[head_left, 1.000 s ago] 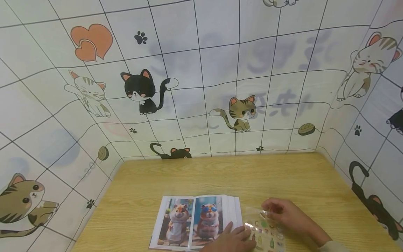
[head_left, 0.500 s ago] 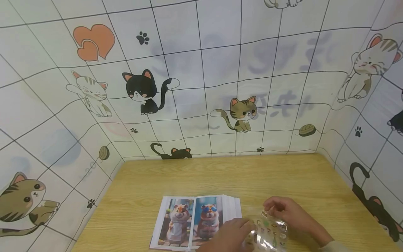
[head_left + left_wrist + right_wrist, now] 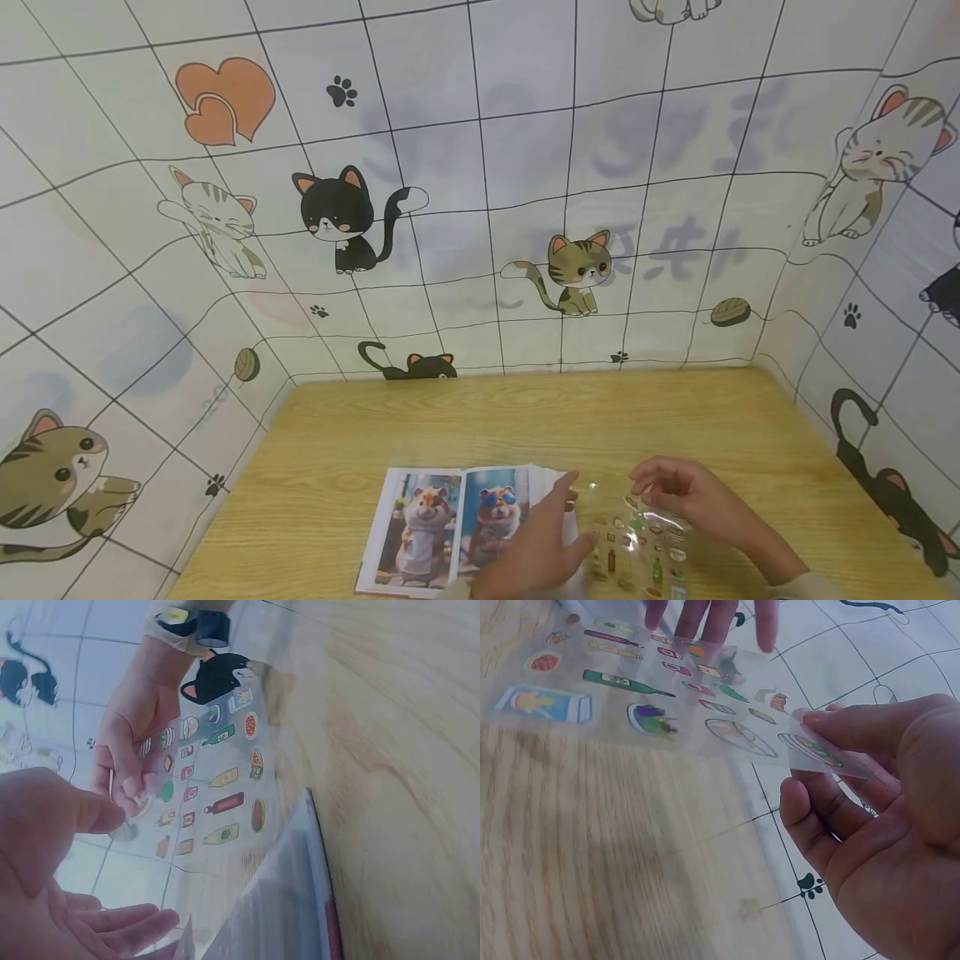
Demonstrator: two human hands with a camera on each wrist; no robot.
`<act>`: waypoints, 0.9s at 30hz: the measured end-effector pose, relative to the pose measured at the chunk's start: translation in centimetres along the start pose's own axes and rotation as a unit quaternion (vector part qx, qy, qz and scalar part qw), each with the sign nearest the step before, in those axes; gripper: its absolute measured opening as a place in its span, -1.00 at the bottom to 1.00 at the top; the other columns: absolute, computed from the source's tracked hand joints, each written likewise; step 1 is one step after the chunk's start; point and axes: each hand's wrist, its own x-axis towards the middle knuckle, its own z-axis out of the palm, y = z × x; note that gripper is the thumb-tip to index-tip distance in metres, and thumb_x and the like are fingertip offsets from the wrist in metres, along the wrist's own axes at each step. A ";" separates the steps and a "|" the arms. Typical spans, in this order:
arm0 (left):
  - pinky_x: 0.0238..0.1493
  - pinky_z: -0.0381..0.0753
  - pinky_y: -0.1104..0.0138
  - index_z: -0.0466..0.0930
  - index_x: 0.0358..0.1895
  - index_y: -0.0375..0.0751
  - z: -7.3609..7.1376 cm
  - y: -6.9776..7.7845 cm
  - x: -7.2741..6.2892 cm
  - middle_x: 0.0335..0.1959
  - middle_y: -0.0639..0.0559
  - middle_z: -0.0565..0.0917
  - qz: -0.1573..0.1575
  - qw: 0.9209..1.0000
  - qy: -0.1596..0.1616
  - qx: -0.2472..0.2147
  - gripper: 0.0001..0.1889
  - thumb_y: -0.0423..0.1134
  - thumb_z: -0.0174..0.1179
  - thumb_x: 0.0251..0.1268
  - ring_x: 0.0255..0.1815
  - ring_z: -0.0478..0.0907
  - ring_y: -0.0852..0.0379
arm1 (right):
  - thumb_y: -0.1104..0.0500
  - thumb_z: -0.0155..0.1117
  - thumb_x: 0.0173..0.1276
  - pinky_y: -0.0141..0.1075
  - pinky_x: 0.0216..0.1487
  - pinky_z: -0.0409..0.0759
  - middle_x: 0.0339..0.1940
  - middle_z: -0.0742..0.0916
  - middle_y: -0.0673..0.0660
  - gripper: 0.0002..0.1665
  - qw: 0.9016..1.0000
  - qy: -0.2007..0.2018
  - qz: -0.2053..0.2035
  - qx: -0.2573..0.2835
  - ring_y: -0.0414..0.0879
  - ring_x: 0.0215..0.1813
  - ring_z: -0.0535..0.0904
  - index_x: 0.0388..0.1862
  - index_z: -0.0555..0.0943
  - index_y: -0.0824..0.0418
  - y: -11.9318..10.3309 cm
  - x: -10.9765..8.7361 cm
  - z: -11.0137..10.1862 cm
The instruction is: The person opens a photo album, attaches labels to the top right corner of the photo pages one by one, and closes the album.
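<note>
A clear sticker sheet (image 3: 636, 546) printed with small food and bottle pictures is at the lower right in the head view. My right hand (image 3: 690, 496) pinches the sheet's edge between thumb and fingers, as the right wrist view also shows. Left of it lies an opened photo album (image 3: 422, 533) with hamster pictures on both pages. Over the album's right-hand pages is my left hand (image 3: 536, 537), its fingers extended and thumb apart. In the left wrist view, the left thumb (image 3: 97, 814) is close to the sheet; whether it touches cannot be told.
The wooden table (image 3: 525, 417) stretches behind and to both sides of the album. A white cloth (image 3: 480, 208) with grid lines and cartoon cats rises along the back and sides of the table.
My left hand has come off the sticker sheet and moved left onto the album's right side, fingers spreading. The right hand keeps its pinch, and the sheet has shifted slightly to the right.
</note>
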 end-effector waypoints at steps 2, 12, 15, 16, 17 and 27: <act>0.06 0.62 0.24 0.05 0.52 -0.17 0.0 -0.2 0.2 0.23 -0.17 0.56 -0.006 0.998 -0.001 -0.057 -0.23 -0.07 0.23 0.37 0.19 0.57 -0.01 | 0.42 0.19 0.37 -0.31 -0.23 0.68 -0.18 0.73 0.21 -0.71 1.000 -0.003 0.001 0.011 -0.13 -0.24 0.67 0.04 0.59 0.25 -0.2 0.1 0.1; 0.08 0.59 0.39 0.06 0.51 -0.15 0.0 0.1 0.8 0.18 -0.11 0.61 -0.050 0.973 0.003 -0.225 -0.28 -0.15 0.20 0.39 0.14 0.61 0.09 | 0.35 0.19 0.42 -0.26 -0.18 0.70 -0.14 0.74 0.12 -0.72 0.999 -0.011 0.027 0.029 -0.12 -0.20 0.68 0.08 0.57 0.25 -1.4 0.4 0.1; 0.06 0.60 0.41 0.07 0.51 -0.11 0.0 0.2 0.9 0.18 -0.06 0.62 -0.058 0.967 0.001 -0.250 -0.29 -0.14 0.19 0.41 0.14 0.60 0.17 | 0.36 0.18 0.42 -0.26 -0.19 0.69 -0.14 0.74 0.14 -0.73 0.999 -0.010 0.024 0.028 -0.15 -0.21 0.66 0.08 0.57 0.26 -1.6 0.5 -0.1; 0.05 0.60 0.42 0.08 0.51 -0.10 0.0 0.3 0.9 0.17 -0.05 0.63 -0.060 0.965 0.001 -0.256 -0.30 -0.14 0.18 0.41 0.13 0.60 0.20 | 0.36 0.17 0.43 -0.26 -0.18 0.70 -0.14 0.74 0.15 -0.72 0.999 -0.011 0.023 0.031 -0.15 -0.21 0.66 0.09 0.56 0.27 -1.7 0.5 -0.1; 0.05 0.59 0.43 0.09 0.51 -0.10 0.0 0.3 1.0 0.17 -0.05 0.64 -0.061 0.963 0.002 -0.262 -0.32 -0.14 0.18 0.42 0.12 0.60 0.22 | 0.36 0.18 0.42 -0.25 -0.18 0.70 -0.14 0.74 0.15 -0.72 0.999 -0.010 0.024 0.034 -0.15 -0.21 0.67 0.09 0.56 0.26 -1.8 0.6 -0.1; -0.06 0.65 0.40 0.18 0.46 -0.18 0.1 0.6 1.1 0.09 -0.10 0.70 -0.056 0.947 0.025 -0.315 -0.37 -0.26 0.20 0.40 -0.04 0.69 0.21 | 0.45 0.17 0.38 -0.24 -0.23 0.68 -0.13 0.72 0.19 -0.65 0.999 -0.011 -0.022 0.047 -0.11 -0.24 0.63 0.10 0.57 0.24 -2.1 1.0 1.0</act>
